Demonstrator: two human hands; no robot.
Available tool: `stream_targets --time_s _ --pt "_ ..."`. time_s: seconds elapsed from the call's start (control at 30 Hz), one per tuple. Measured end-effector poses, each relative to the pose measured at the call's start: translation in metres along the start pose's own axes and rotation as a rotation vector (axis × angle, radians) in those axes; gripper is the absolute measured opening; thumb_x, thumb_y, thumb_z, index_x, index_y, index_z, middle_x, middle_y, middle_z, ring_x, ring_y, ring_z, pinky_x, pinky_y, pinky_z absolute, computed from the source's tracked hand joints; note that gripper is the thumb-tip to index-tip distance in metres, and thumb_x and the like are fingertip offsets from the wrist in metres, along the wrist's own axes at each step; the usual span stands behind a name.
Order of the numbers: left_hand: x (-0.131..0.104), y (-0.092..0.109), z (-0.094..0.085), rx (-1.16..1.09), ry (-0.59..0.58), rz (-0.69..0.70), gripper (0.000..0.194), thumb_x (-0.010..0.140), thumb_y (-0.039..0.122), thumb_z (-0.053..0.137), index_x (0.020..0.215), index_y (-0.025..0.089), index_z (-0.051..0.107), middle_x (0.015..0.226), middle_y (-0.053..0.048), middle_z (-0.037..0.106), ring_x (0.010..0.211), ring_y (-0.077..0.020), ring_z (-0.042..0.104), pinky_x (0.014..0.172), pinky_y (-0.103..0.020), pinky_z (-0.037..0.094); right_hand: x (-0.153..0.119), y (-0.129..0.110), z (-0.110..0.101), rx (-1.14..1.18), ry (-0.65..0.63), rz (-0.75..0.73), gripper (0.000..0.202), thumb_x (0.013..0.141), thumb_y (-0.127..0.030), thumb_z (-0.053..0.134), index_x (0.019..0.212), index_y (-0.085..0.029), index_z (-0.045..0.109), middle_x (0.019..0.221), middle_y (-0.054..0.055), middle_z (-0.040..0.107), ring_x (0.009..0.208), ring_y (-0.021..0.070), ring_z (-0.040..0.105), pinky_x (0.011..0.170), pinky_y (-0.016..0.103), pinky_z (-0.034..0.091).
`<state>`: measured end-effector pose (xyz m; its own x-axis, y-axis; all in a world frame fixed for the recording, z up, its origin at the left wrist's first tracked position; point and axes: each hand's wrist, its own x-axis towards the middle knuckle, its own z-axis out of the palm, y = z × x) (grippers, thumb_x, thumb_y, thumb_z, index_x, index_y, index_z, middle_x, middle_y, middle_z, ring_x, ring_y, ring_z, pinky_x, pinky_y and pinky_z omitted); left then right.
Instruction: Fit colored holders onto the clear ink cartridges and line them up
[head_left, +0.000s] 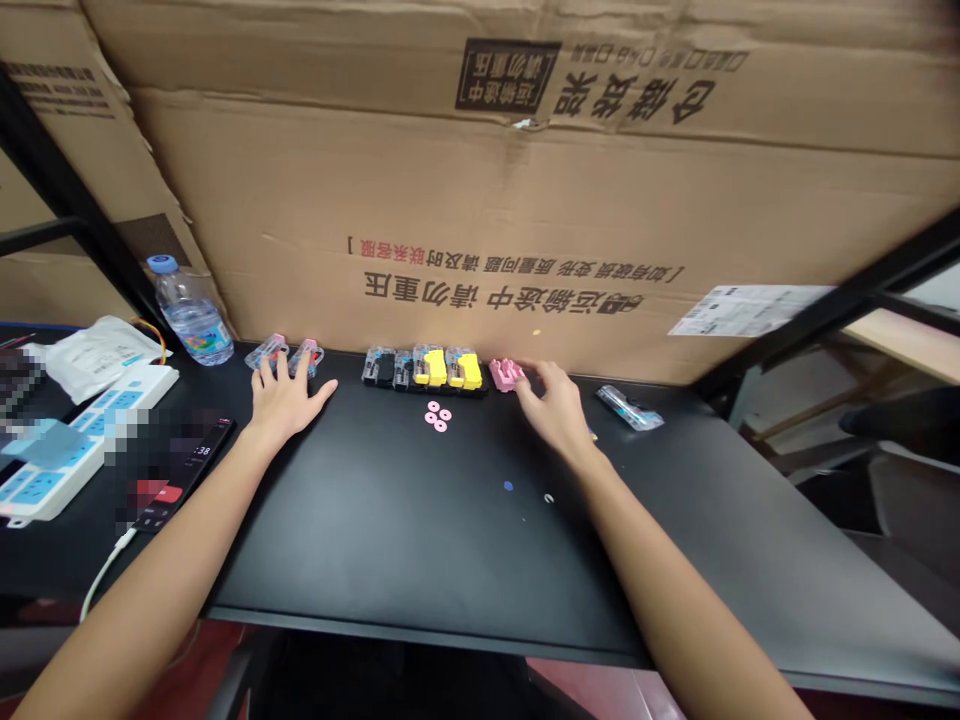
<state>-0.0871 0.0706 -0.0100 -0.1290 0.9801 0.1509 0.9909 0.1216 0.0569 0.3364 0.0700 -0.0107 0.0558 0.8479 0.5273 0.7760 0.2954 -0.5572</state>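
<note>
My left hand (287, 400) is spread on the black table, its fingertips over two clear plastic pieces (268, 350) with pink and red bits. The fingers partly cover them. At the foot of the cardboard, my right hand (553, 405) has its fingers bent around the right edge of a pink plastic part (505, 375). Left of that part stands a row of clear, black and yellow plastic assemblies (429, 369). Several small pink rings (440, 425) lie in front of the row.
Upright cardboard (450, 190) walls off the back. To the left are a water bottle (193, 315), a power strip (90, 440), a phone (184, 480) and a white bag (105, 355). A clear packet (630, 408) lies right; a blue disc (508, 486) lies in front.
</note>
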Motion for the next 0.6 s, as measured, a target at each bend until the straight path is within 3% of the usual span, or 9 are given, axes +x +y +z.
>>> stream_targets --time_s 0.1,0.2,0.3,0.37,0.5,0.6 --pt "-0.004 0.006 0.0 0.001 -0.007 0.037 0.087 0.105 0.072 0.041 0.176 0.023 0.029 0.176 -0.026 0.037 0.162 -0.0525 0.032 0.124 -0.064 0.034 0.0 0.02 0.003 -0.136 -0.071 -0.07 0.047 0.096 -0.031 0.055 0.136 -0.018 0.075 0.141 0.019 0.073 0.133 0.0381 0.066 0.117 0.059 0.05" --pt "-0.01 0.016 -0.001 -0.018 -0.007 0.09 0.085 0.106 0.07 0.042 0.177 0.026 0.027 0.178 -0.023 0.033 0.163 -0.0487 0.03 0.123 -0.064 0.035 -0.003 0.029 0.009 -0.234 -0.106 -0.094 0.052 0.094 -0.028 0.056 0.143 -0.018 0.074 0.155 0.019 0.064 0.14 0.0408 0.063 0.118 0.061 0.05" --pt "-0.017 0.024 -0.004 -0.028 0.017 0.147 0.081 0.106 0.067 0.045 0.176 0.028 0.03 0.181 -0.02 0.029 0.164 -0.047 0.028 0.122 -0.064 0.036 -0.005 0.03 0.01 -0.299 -0.113 -0.121 0.048 0.095 -0.028 0.056 0.137 -0.021 0.079 0.158 0.019 0.062 0.14 0.0425 0.062 0.115 0.064 0.051" --pt "-0.02 0.027 -0.009 -0.025 0.052 0.183 0.077 0.105 0.063 0.05 0.171 0.025 0.04 0.178 -0.02 0.034 0.161 -0.0476 0.033 0.12 -0.064 0.038 -0.005 0.028 0.008 -0.315 -0.107 -0.127 0.041 0.096 -0.03 0.058 0.127 -0.022 0.084 0.154 0.017 0.066 0.138 0.0416 0.064 0.113 0.063 0.053" --pt "-0.023 0.029 -0.023 -0.039 0.109 0.224 0.053 0.103 0.052 0.056 0.141 0.017 0.069 0.156 -0.02 0.058 0.142 -0.0449 0.053 0.112 -0.056 0.048 -0.004 0.019 -0.002 -0.315 -0.094 -0.132 0.034 0.1 -0.037 0.058 0.106 -0.024 0.089 0.136 0.015 0.076 0.123 0.0376 0.068 0.106 0.057 0.056" --pt "-0.025 0.029 -0.033 -0.105 0.065 0.215 0.031 0.104 0.045 0.055 0.109 0.02 0.073 0.13 -0.015 0.068 0.12 -0.0362 0.066 0.095 -0.046 0.056 -0.005 0.008 -0.009 -0.317 -0.098 -0.126 0.038 0.102 -0.049 0.06 0.092 -0.025 0.088 0.12 0.015 0.08 0.112 0.0357 0.068 0.097 0.053 0.058"
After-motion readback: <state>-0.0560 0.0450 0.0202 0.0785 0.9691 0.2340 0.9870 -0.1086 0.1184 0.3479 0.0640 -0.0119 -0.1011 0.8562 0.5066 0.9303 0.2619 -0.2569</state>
